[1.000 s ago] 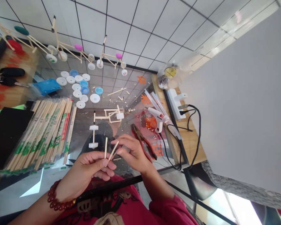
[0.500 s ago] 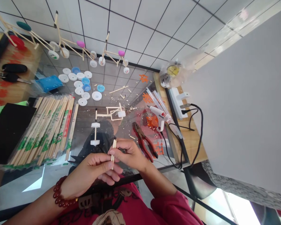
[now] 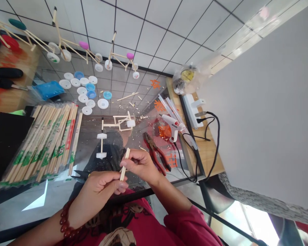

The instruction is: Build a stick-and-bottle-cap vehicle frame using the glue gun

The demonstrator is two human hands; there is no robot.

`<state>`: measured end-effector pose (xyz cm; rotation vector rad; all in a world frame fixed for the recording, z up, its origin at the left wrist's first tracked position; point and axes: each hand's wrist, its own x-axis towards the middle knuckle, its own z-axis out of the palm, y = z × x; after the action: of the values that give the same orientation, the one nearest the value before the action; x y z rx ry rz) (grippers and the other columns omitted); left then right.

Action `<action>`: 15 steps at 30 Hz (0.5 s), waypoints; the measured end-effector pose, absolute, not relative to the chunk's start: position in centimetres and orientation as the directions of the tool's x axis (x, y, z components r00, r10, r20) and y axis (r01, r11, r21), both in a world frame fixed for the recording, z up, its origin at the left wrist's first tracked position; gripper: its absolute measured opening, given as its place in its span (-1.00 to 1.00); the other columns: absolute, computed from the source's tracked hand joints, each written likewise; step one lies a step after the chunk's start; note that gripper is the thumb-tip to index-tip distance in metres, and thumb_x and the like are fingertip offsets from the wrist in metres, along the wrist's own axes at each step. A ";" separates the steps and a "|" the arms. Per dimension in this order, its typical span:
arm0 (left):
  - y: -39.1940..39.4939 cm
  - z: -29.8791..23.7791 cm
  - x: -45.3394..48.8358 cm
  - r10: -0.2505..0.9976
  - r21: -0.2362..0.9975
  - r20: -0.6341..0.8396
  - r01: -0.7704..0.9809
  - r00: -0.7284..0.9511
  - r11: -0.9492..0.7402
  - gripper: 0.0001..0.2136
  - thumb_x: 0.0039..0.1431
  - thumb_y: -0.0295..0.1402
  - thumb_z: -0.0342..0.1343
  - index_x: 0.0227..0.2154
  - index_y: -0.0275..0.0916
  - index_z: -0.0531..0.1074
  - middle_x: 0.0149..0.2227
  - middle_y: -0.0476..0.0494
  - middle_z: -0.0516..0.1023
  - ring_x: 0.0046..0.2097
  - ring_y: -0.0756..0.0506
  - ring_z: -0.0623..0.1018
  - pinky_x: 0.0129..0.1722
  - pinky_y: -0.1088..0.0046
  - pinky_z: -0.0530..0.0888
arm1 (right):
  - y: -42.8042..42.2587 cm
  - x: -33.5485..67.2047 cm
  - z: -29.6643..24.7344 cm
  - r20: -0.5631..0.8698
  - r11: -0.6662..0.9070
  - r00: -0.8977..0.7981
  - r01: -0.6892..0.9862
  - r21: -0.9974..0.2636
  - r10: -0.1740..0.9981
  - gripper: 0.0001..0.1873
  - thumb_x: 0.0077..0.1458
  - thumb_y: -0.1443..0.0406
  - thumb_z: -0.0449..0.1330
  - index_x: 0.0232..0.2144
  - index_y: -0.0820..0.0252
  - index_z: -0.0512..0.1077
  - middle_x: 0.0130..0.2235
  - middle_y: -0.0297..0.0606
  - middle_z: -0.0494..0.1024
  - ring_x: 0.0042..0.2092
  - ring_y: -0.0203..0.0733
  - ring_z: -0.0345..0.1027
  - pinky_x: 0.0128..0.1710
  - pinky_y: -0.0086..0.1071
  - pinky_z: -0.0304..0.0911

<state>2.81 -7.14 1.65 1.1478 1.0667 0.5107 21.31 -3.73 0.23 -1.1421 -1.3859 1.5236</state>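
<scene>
A pair of short wooden sticks, lying side by side, is pinched between both hands near the table's front edge. My left hand grips their lower end with thumb and fingers. Higher up, my right hand holds them between thumb and forefinger. Beyond the hands lies a small stick frame with white bottle caps as wheels. Red-handled pliers rest right of my right hand. Dark scissor-like blades show partly behind my left hand.
Packed chopsticks lie at left beside black sheet. White and blue bottle caps and several finished stick models stand further back. At right are a glue gun, its cord, clear glue sticks and a power strip.
The two sticks have tilted, their upper end leaning right and rising slightly. My left fingers have curled in closer around the lower end. The view has shifted a little.
</scene>
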 end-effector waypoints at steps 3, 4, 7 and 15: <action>-7.2 1.4 3.0 0.786 0.900 -0.436 0.189 0.438 0.393 -0.81 0.22 -0.27 0.18 -0.40 -0.16 0.67 -0.45 -0.09 0.70 -0.45 -0.05 0.62 -0.37 0.53 0.55 | -3.8 21.3 0.2 -0.088 -0.085 -0.294 0.024 -0.996 0.952 -0.56 0.07 -0.01 0.38 -0.57 0.21 0.47 -0.52 -0.40 0.40 -0.50 -0.42 0.16 -0.49 -0.49 0.14; -7.2 1.4 3.0 0.779 0.892 -0.451 0.186 0.435 0.412 -0.82 0.21 -0.27 0.18 -0.40 -0.17 0.66 -0.45 -0.10 0.70 -0.45 -0.05 0.62 -0.38 0.52 0.55 | -3.8 21.3 0.2 -0.073 -0.068 -0.291 0.027 -0.997 0.954 -0.57 0.08 0.01 0.37 -0.57 0.21 0.46 -0.52 -0.40 0.40 -0.49 -0.41 0.17 -0.48 -0.49 0.14; -7.3 1.4 3.2 0.743 0.856 -0.506 0.149 0.437 0.496 -0.82 0.19 -0.27 0.19 -0.41 -0.20 0.66 -0.46 -0.13 0.70 -0.46 -0.05 0.62 -0.39 0.52 0.56 | -3.8 21.4 0.3 -0.037 -0.030 -0.293 0.028 -0.999 0.955 -0.58 0.11 0.04 0.36 -0.58 0.21 0.45 -0.52 -0.39 0.40 -0.49 -0.41 0.18 -0.48 -0.49 0.14; -7.7 1.3 3.1 0.730 0.810 -0.526 -0.007 0.436 0.587 -0.78 0.13 -0.17 0.29 -0.38 -0.24 0.65 -0.49 -0.15 0.68 -0.49 -0.07 0.61 -0.44 0.47 0.56 | -3.9 21.6 0.6 -0.058 -0.059 -0.246 0.004 -0.998 0.968 -0.56 0.04 0.01 0.40 -0.61 0.20 0.44 -0.55 -0.39 0.40 -0.52 -0.41 0.16 -0.52 -0.48 0.13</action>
<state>3.07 -7.70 1.26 0.8360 1.0286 0.5319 21.63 -3.93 0.57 -1.1224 -1.3588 1.4377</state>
